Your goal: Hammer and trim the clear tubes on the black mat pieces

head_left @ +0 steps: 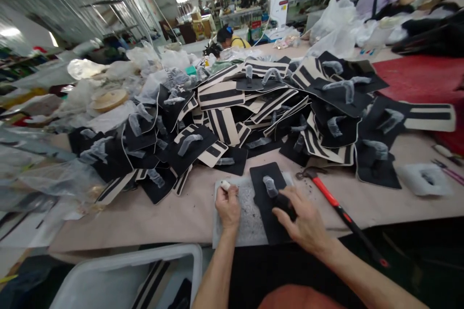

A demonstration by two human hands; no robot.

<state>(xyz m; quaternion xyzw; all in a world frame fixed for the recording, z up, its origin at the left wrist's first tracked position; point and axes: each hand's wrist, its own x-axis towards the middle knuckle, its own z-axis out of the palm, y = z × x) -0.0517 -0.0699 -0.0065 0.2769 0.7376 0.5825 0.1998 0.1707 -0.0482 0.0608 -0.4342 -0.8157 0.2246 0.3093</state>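
Viewing from head: left hand (228, 205) has fingers drawn together, white bit (225, 185) at the tips; held or worn, cannot tell. Right hand (304, 217) clasps a dark piece (285, 203) over the black panel (267, 222), which lies on the gray board (250, 215). Hammer (331, 198) to its right; panel pile (223, 96) beyond.

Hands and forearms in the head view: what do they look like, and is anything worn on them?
The left forearm and right forearm are bare, with no sleeves in sight. The left hand and right hand show no gloves, watch or bracelet. A small white piece shows at the left fingertips; I cannot tell whether it is worn.
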